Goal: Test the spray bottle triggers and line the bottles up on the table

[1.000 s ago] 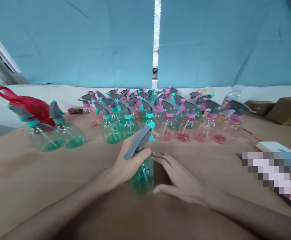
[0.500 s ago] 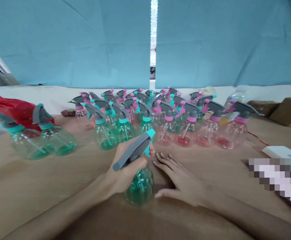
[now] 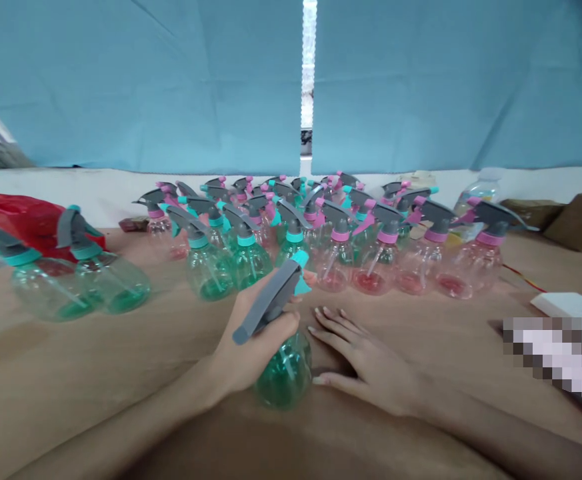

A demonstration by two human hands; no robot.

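Gripping a round, see-through green plastic spray bottle (image 3: 283, 383), left hand (image 3: 243, 360) wrapped around its neck.
The body hangs below that grip, roughly upright, grey-and-teal trigger head (image 3: 273, 293) slanted with the nozzle pointing away; can't tell if the base touches down. Right hand (image 3: 373, 367) is spread palm-down just right of the bottle, seemingly apart from it. Packed green and pink spray bottles (image 3: 338, 267) crowd the far side; brown wood-look worktop (image 3: 161, 343) stretches left of it.

Left hand (image 3: 248, 359), right hand (image 3: 373, 367) and forearms (image 3: 141, 418) are bare.
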